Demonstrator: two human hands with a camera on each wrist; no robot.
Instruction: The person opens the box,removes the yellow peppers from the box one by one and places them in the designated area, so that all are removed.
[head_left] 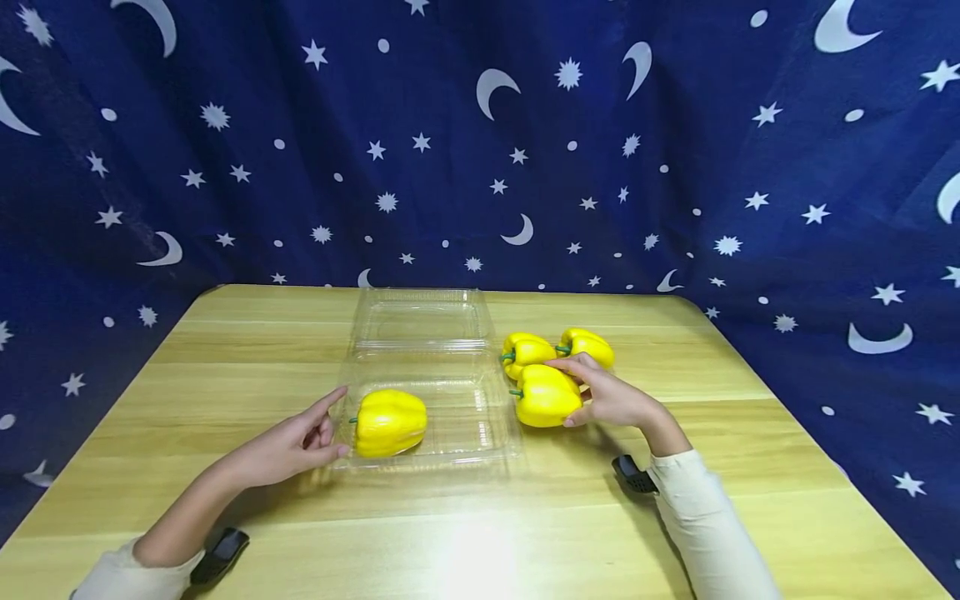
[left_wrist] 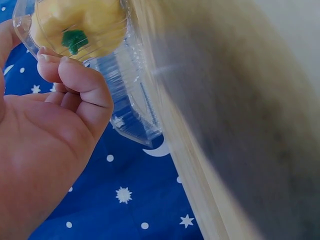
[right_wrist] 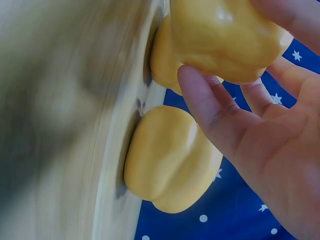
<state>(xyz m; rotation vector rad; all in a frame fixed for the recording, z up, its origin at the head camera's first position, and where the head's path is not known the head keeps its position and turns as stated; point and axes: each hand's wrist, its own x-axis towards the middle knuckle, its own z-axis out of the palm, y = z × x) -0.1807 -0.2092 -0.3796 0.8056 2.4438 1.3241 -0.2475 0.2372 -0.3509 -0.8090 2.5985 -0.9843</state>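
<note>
My right hand (head_left: pixel 611 396) grips a yellow bell pepper (head_left: pixel 546 397) with a green stem, its fingers and thumb round the right side. In the right wrist view this bell pepper (right_wrist: pixel 225 37) appears raised off the tabletop. Behind it lie two more yellow bell peppers, one on the left (head_left: pixel 527 348) and one on the right (head_left: pixel 588 343). A clear plastic clamshell box (head_left: pixel 465 417) lies unfolded, with one yellow bell pepper (head_left: pixel 390 423) on its side in the near half. At the box's left edge, my left hand (head_left: pixel 288 442) touches the wall, index finger and thumb extended.
The box's lid half (head_left: pixel 420 321) lies flat toward the back of the wooden table (head_left: pixel 600 533). A dark blue curtain (head_left: pixel 450 167) with moons and stars hangs behind the table. Each wrist wears a black device.
</note>
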